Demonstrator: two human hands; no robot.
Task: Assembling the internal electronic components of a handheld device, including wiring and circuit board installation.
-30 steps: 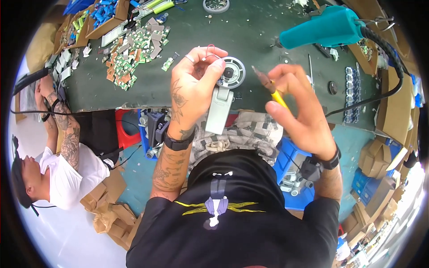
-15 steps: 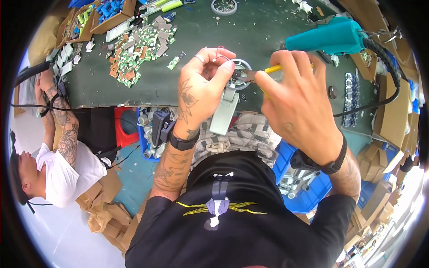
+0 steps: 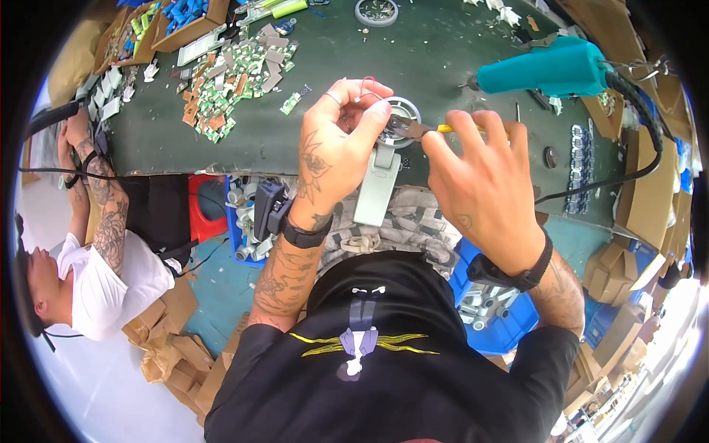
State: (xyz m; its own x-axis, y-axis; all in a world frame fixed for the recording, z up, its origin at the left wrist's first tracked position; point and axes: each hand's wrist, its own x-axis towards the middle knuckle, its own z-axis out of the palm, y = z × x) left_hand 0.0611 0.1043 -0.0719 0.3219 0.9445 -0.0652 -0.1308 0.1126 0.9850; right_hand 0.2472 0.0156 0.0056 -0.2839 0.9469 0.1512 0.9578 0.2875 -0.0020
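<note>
My left hand [image 3: 334, 151] is closed on what looks like a small pale grey hand fan [image 3: 377, 193], thumb and fingers at its round, ring-shaped head. The fan's handle hangs down toward my lap, over the table's near edge. A thin red wire [image 3: 370, 79] loops up beside my left fingertips. My right hand [image 3: 484, 181] is wrapped round pliers [image 3: 411, 130] with yellow grips. Their metal jaws reach into the fan's ring, close to my left thumb. What the jaws touch at the ring's centre is too small to tell.
A teal power screwdriver [image 3: 543, 70] with a black cable lies at the right. Circuit boards [image 3: 229, 88] are heaped at the left. A round dish [image 3: 377, 12] stands at the back. Blue bins [image 3: 509, 332] of grey parts flank my lap. A co-worker [image 3: 111, 280] sits at the left.
My right hand has shifted slightly down, its fingers now lower around the yellow grips. The pliers' jaws stay inside the ring. My left hand keeps its hold on the fan.
</note>
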